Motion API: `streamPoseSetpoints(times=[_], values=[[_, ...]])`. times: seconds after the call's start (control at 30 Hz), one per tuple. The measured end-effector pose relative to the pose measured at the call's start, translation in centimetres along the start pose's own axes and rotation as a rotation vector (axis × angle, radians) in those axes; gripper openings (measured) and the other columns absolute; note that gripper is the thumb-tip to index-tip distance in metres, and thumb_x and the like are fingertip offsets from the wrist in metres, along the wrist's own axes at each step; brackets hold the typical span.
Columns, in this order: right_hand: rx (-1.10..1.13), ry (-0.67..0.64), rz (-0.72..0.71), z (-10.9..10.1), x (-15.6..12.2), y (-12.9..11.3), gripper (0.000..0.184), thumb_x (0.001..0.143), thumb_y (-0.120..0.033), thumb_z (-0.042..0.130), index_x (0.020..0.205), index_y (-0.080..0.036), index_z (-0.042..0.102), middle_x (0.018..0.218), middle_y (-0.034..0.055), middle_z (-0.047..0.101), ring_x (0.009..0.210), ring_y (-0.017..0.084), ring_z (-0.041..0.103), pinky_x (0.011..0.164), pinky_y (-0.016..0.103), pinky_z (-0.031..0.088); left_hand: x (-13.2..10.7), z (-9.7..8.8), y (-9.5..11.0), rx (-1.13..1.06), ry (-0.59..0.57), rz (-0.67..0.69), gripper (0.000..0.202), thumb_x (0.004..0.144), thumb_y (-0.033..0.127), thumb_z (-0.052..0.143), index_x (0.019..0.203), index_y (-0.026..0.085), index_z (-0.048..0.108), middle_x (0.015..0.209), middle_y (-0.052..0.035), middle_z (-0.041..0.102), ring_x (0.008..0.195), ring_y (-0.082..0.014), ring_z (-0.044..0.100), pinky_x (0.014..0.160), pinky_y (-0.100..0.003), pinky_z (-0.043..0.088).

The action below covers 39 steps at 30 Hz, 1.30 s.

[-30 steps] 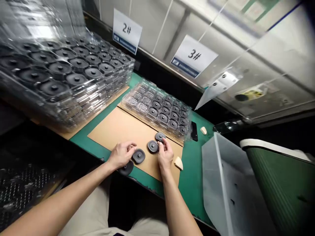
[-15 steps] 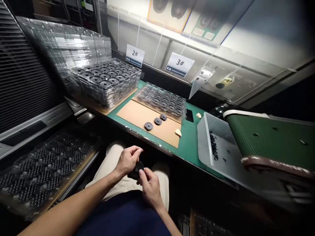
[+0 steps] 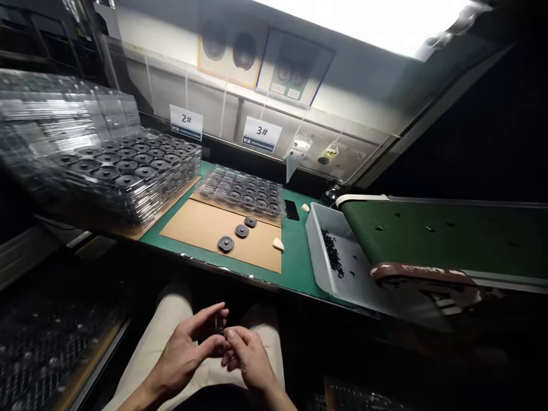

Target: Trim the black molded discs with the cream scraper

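Observation:
Over my lap, my left hand (image 3: 182,345) curves its thumb and fingers around a small black part (image 3: 220,323), seen nearly edge-on and mostly hidden. My right hand (image 3: 252,359) has thumb and fingertips pinched at the near edge of that part, touching the left thumb. Beyond them, on a brown cardboard sheet (image 3: 192,228), lie three round dark discs with a raised centre: a nearer disc (image 3: 226,244), a middle disc (image 3: 242,230) and a farther disc (image 3: 250,221).
A clear tray of discs (image 3: 252,194) sits behind the cardboard. Stacked clear trays (image 3: 145,197) stand left. A phone (image 3: 291,210) and cream-coloured pieces (image 3: 278,244) lie on the green mat. Right are a bin (image 3: 319,257) with small black bits and a green conveyor belt (image 3: 449,240).
The view has swung right and up. The black part has turned from its flat face to nearly edge-on. My left hand has opened wider around it, and small pieces on the belt have shifted.

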State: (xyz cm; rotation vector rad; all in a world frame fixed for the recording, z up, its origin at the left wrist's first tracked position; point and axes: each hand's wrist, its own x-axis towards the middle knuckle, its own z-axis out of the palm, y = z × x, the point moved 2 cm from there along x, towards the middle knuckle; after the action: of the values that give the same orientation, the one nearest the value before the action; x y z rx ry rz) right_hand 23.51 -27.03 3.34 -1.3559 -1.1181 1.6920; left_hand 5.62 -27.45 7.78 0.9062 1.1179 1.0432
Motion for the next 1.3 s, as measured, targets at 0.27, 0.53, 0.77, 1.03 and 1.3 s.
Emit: streamPoseSetpoints(times=[0.27,0.53,0.77,1.03,1.3], values=[[-0.53,0.577,-0.354,-13.5,14.6,-10.8,0.041,0.085,-0.037,0.068,0.122,-0.019,0.072,0.142,0.0138,0.061,0.138,0.033,0.047,0.123,0.051,0.028,4.3,-4.2,1.4,-0.25,0.123,-0.218,0.07,0.074,0.059,0.088,0.131,0.022,0.07,0.136,-0.016,0.072,0.118,-0.0375,0.072,0.1,-0.044,0.061],[-0.574,0.637,-0.317,-16.1,19.7,-13.2,0.045,0.083,-0.039,0.069,0.121,-0.015,0.068,0.136,0.018,0.063,0.141,0.035,0.045,0.126,0.061,0.018,4.8,-4.9,3.2,-0.649,0.193,-0.282,0.06,0.084,0.043,0.083,0.138,0.022,0.067,0.147,-0.0131,0.064,0.131,-0.0347,0.065,0.112,-0.041,0.055],[-0.037,0.304,-0.14,-7.7,14.1,-10.1,0.05,0.1,-0.057,0.042,0.116,-0.015,0.065,0.119,0.0192,0.071,0.113,0.032,0.071,0.091,0.049,0.062,5.2,-3.9,5.0,-0.628,0.258,-0.169,0.045,0.092,0.037,0.077,0.132,0.018,0.07,0.135,-0.0135,0.071,0.128,-0.0347,0.067,0.116,-0.049,0.052],[-0.516,0.056,-0.726,1.8,4.1,-11.4,0.032,0.104,-0.023,0.058,0.133,-0.02,0.07,0.126,0.0137,0.066,0.112,0.024,0.064,0.099,0.04,0.055,4.6,-1.7,6.0,-0.378,0.217,-0.087,0.049,0.088,0.024,0.082,0.135,0.025,0.069,0.146,-0.0103,0.065,0.139,-0.0283,0.059,0.115,-0.033,0.051],[-0.366,0.015,-0.509,0.2,2.4,-12.4,0.016,0.105,-0.025,0.057,0.098,-0.018,0.069,0.086,0.0029,0.061,0.076,0.014,0.056,0.068,0.028,0.047,3.6,-0.2,6.4,-0.396,0.129,-0.06,0.047,0.089,0.022,0.081,0.135,0.024,0.07,0.143,-0.0101,0.067,0.129,-0.0283,0.067,0.11,-0.031,0.056]])
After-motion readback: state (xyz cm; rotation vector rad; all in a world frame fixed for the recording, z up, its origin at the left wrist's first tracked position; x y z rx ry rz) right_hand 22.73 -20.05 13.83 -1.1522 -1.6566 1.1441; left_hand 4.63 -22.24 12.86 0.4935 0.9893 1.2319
